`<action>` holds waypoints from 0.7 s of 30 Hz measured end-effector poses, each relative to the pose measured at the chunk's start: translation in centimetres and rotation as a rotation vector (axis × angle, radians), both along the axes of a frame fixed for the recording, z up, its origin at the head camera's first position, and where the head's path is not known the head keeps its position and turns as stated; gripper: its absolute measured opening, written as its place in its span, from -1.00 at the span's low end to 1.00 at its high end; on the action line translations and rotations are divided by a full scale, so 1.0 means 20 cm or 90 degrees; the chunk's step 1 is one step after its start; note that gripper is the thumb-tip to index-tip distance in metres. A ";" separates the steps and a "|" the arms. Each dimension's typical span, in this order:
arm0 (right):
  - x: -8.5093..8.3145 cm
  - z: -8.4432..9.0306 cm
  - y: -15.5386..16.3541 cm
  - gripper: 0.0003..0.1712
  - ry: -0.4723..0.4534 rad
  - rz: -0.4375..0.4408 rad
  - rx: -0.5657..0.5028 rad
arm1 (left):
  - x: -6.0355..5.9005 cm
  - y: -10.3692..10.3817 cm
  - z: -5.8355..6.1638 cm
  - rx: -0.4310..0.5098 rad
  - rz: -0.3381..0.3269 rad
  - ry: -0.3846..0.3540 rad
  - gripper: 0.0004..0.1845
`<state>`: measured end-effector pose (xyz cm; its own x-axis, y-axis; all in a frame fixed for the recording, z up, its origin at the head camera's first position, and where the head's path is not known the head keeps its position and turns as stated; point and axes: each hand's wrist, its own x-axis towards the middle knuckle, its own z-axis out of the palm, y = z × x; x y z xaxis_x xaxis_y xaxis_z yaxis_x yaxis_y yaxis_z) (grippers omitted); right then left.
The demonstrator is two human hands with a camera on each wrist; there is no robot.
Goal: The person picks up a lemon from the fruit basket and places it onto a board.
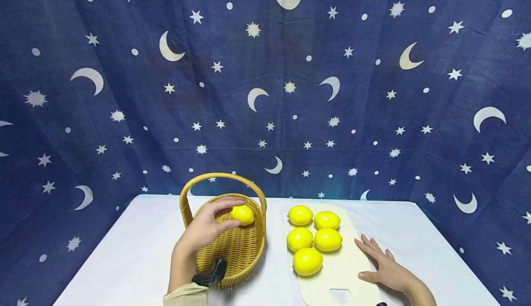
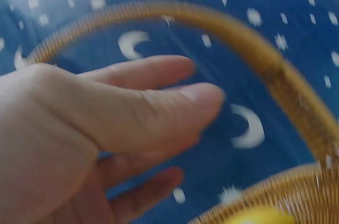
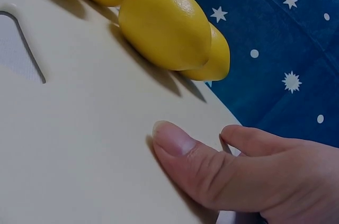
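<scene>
A woven basket point(image 1: 244, 255) with a hoop handle point(image 1: 224, 176) stands on the white table point(image 1: 124, 260). My left hand point(image 1: 224, 214) hovers over it with fingers extended. One yellow lemon point(image 1: 243, 214) sits just off the fingertips, inside the basket. In the blurred left wrist view the hand point(image 2: 106, 123) looks loose, with the lemon point(image 2: 259, 217) below it and apart, near the rim point(image 2: 286, 192). Several lemons point(image 1: 308, 261) lie on a cream cutting board point(image 1: 348, 273). My right hand point(image 1: 383, 264) lies flat on the board's right edge, thumb point(image 3: 212, 166) on the board point(image 3: 79, 144) near a lemon point(image 3: 164, 25).
A dark blue cloth with moons and stars point(image 1: 290, 89) hangs behind and around the table. The board has a handle cutout point(image 1: 340, 294) at its near end. A black strap piece point(image 1: 209, 276) sits at my left wrist over the basket's near rim.
</scene>
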<state>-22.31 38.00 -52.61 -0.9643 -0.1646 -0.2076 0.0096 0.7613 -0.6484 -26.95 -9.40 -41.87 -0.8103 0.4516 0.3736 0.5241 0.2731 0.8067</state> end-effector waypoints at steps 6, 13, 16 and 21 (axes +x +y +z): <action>0.00 0.00 0.00 0.10 -0.001 0.000 0.003 | -0.11 0.01 -0.17 0.041 0.052 -0.011 -0.49; 0.01 0.01 0.00 0.08 0.001 0.003 0.003 | -0.15 0.06 -0.27 -0.029 0.131 -0.040 -0.24; 0.01 0.01 0.00 0.09 -0.002 0.001 0.004 | -0.14 0.05 -0.29 -0.062 0.155 -0.070 -0.15; 0.00 0.02 -0.01 0.10 -0.005 0.002 0.004 | -0.13 0.04 -0.31 -0.125 0.147 -0.107 -0.08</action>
